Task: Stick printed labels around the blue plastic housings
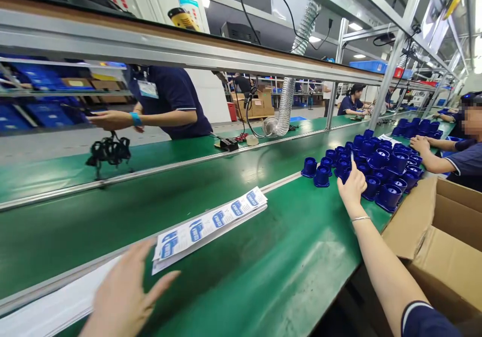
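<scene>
On the green belt [263,276] I see my left hand [124,297] spread loose beside the label sheets [209,224]. My right hand [352,186] reaches the blue cups [380,169], fingers touching one; grip unclear.

A long green desk [263,276] runs through a factory hall, split lengthwise by a metal rail [150,169] from a second green lane behind it. Overhead, an aluminium frame [188,55] carries a shelf with blue bins [371,66], and slanted metal posts [391,61] hold it up. A silver ribbed hose [288,101] hangs down to the far lane, with black cables [256,5] looping beside it. Racks at left hold blue crates [41,76]. Cardboard boxes [258,106] stand on the pale floor [226,126] farther back. Ceiling lights [356,26] glow white above.
</scene>
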`<state>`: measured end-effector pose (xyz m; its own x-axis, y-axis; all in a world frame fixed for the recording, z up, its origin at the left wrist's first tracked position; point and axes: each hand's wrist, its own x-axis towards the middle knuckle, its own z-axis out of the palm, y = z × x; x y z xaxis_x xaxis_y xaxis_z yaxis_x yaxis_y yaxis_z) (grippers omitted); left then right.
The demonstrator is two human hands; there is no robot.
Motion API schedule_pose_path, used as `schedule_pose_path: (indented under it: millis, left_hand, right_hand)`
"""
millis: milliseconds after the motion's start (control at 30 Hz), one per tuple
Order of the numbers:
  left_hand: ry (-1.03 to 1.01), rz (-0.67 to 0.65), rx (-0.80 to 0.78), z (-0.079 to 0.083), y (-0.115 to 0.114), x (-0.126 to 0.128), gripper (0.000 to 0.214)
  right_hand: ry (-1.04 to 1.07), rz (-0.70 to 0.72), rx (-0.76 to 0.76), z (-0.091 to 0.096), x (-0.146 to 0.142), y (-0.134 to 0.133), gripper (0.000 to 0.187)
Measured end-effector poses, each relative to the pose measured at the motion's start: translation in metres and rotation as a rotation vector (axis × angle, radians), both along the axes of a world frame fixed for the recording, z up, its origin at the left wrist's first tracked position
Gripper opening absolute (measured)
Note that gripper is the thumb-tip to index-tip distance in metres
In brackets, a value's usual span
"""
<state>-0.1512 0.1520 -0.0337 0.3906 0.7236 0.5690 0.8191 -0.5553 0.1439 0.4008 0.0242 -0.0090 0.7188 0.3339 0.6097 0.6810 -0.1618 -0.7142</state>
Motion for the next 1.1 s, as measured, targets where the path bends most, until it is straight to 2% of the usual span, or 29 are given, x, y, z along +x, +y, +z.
schedule_pose_path:
  millis: [100,167,233,333,467,533,600,667,733,800,867,1000,1033,1100]
  left_hand:
    - [-0.112,-0.245,-0.089,-0.015,-0.042,0.064,0.075]
    - [-0.206,-0.372,-0.284,-0.028,-0.070,0.095,0.068]
    - [-0.303,-0.407,-0.531,-0.034,-0.096,0.120,0.062]
    - [-0.514,-0.434,-0.870,-0.027,-0.125,0.152,0.064]
    - [-1.105,-0.408,-1.370,-0.001,-0.145,0.182,0.071]
    - [-1.335,-0.420,-1.616,0.011,-0.150,0.188,0.073]
    - [-1.503,-0.498,-1.758,0.017,-0.151,0.186,0.067]
    - [-1.678,-0.512,-1.735,0.017,-0.148,0.178,0.051]
    - [-1.841,-0.421,-1.612,0.012,-0.143,0.166,0.035]
    - [-1.937,-0.338,-1.487,0.008,-0.136,0.155,0.025]
    - [-1.981,-0.326,-1.398,0.004,-0.129,0.144,0.021]
    - [-1.950,-0.394,-1.326,0.001,-0.122,0.134,0.036]
    - [-1.933,-0.408,-1.325,0.000,-0.122,0.134,0.036]
    - [-1.912,-0.419,-1.337,-0.003,-0.123,0.137,0.037]
  right_hand:
    - [-0.006,-0.069,-0.046,-0.008,0.005,-0.010,0.085]
    - [-0.016,-0.058,-0.068,-0.012,0.003,-0.017,0.087]
    - [-0.030,-0.021,-0.078,-0.016,-0.007,-0.022,0.089]
    - [-0.060,0.116,-0.093,-0.020,-0.042,-0.028,0.091]
    - [-0.123,0.442,-0.092,-0.020,-0.121,-0.030,0.101]
    - [-0.198,0.775,-0.023,-0.018,-0.164,-0.030,0.104]
    - [-0.306,1.046,0.056,-0.016,-0.200,-0.032,0.099]
    - [-0.404,1.214,0.131,-0.013,-0.227,-0.034,0.092]
    - [-0.442,1.358,0.173,-0.009,-0.244,-0.036,0.089]
    - [-0.390,1.499,0.195,-0.001,-0.252,-0.034,0.085]
    - [-0.235,1.564,0.224,0.009,-0.255,-0.029,0.069]
    - [0.237,1.443,0.294,0.020,-0.248,-0.011,0.021]
    - [0.363,1.398,0.297,0.018,-0.243,-0.006,0.015]
    - [0.605,1.315,0.251,0.012,-0.232,0.001,0.018]
